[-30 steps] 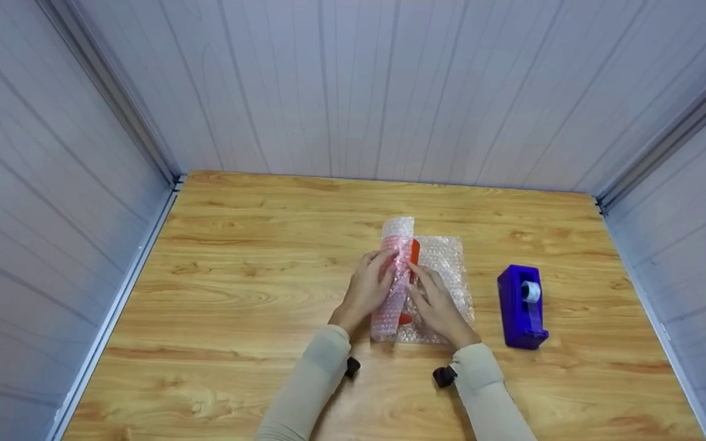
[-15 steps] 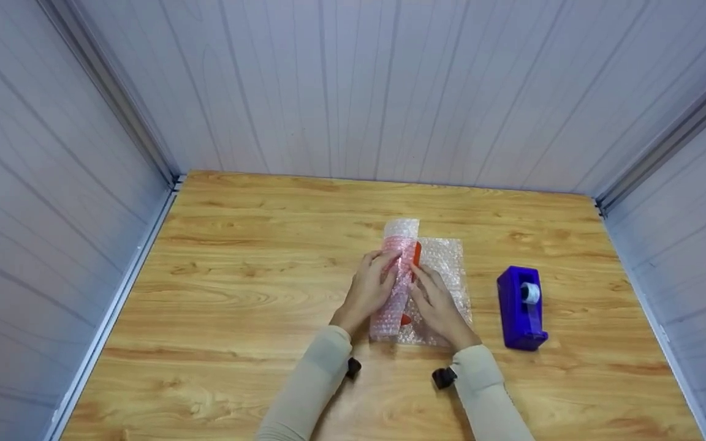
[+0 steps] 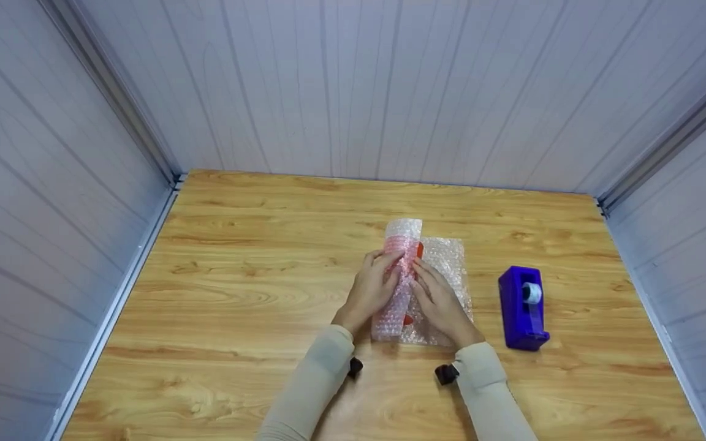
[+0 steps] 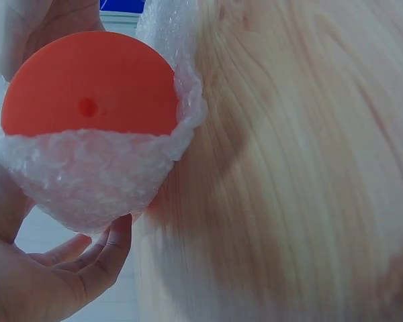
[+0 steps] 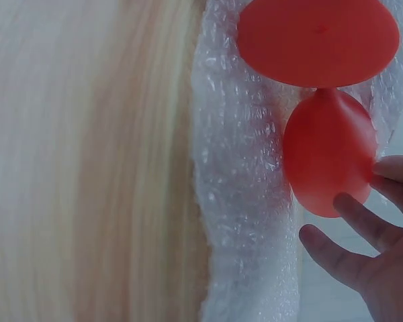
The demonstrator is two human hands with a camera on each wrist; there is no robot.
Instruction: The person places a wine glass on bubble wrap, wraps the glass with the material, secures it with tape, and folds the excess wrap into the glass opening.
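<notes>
A red object (image 5: 329, 151) with a flat round base and a rounded body, goblet-like, lies on its side in a sheet of bubble wrap (image 3: 445, 257). One flap of the wrap covers its left side. My left hand (image 3: 370, 286) curls its fingers over that flap, holding it around the object; the left wrist view shows the red base (image 4: 87, 87) half covered. My right hand (image 3: 442, 305) lies along the right side, and in the right wrist view its fingertips touch the bare red body, fingers spread and fairly straight.
To the right of the wrap stands a blue tape dispenser (image 3: 521, 309) with a roll of clear tape (image 3: 532, 293). The wood-grain table (image 3: 255, 263) is bounded by pale panel walls (image 3: 353, 92) at the back and both sides.
The wrap's covering flap has shifted slightly to the right over the red object, so less red shows. Both hands have moved a little to the right with it.
</notes>
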